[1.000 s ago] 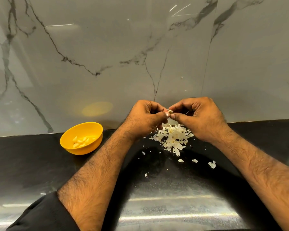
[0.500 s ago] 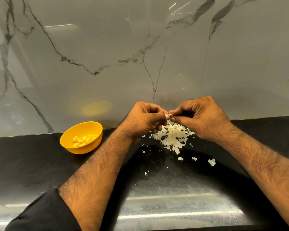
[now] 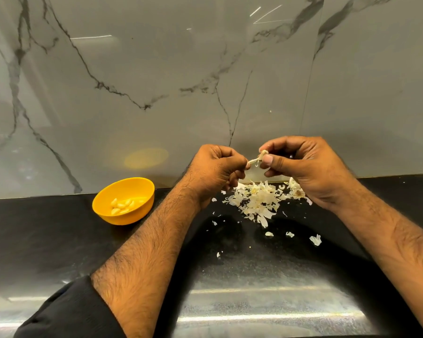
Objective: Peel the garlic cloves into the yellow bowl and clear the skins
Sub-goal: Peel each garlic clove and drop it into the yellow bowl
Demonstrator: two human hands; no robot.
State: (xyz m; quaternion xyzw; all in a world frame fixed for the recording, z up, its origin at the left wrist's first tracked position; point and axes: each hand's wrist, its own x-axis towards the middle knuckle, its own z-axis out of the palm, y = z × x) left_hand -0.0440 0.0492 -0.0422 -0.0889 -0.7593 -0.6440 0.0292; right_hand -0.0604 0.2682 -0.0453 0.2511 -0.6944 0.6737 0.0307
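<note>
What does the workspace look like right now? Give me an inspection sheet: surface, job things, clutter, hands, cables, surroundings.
Surface: black countertop, glossy, with a bright reflection near the front edge.
Job's things: yellow bowl at left, upright, holding several peeled cloves; garlic clove held in the air between both hands, a strip of skin stretched off it.
Clutter: pile of skins under the hands; loose flakes scattered toward the front.
Hands: left hand pinches the strip of skin; right hand pinches the clove.
Cables: nothing seen.
Surroundings: marble-look wall behind the counter; black sleeve on the left arm.
</note>
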